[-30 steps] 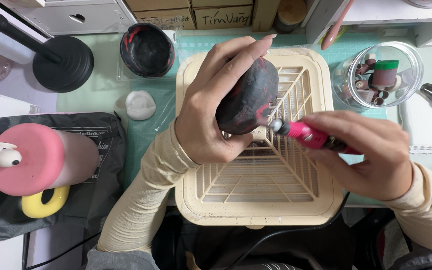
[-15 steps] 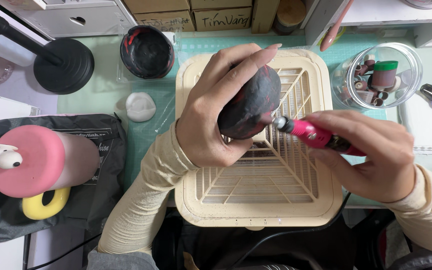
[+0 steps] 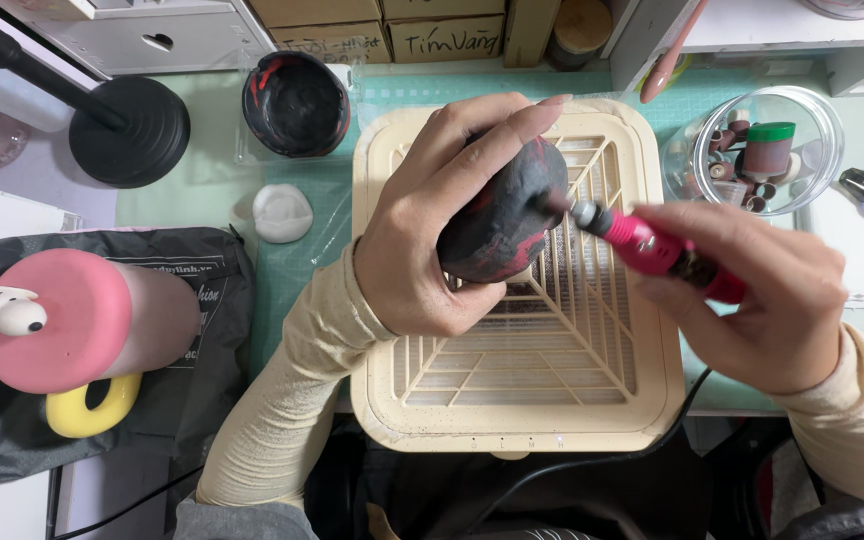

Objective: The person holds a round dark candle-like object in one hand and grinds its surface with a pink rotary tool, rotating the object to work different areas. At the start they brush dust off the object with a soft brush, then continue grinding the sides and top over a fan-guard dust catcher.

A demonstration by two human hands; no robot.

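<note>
Left hand point(image 3: 422, 250) we find clasped round a black-and-red lump point(image 3: 502, 215); right hand point(image 3: 767, 300) pinching a pink rotary tool point(image 3: 652, 248) (tip touching it) above the cream grille point(image 3: 512, 400).

One head-worn camera looks steeply down, close over the cream grille tray point(image 3: 382, 400) on the desk.

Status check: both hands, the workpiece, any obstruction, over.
Left hand gripping black-and-red rounded piece. Right hand holding pink rotary tool, bit against the piece. Both above cream slatted tray; nothing in the way.

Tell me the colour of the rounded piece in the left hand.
Head view: the rounded piece is dark grey-black with red streaks.
</note>
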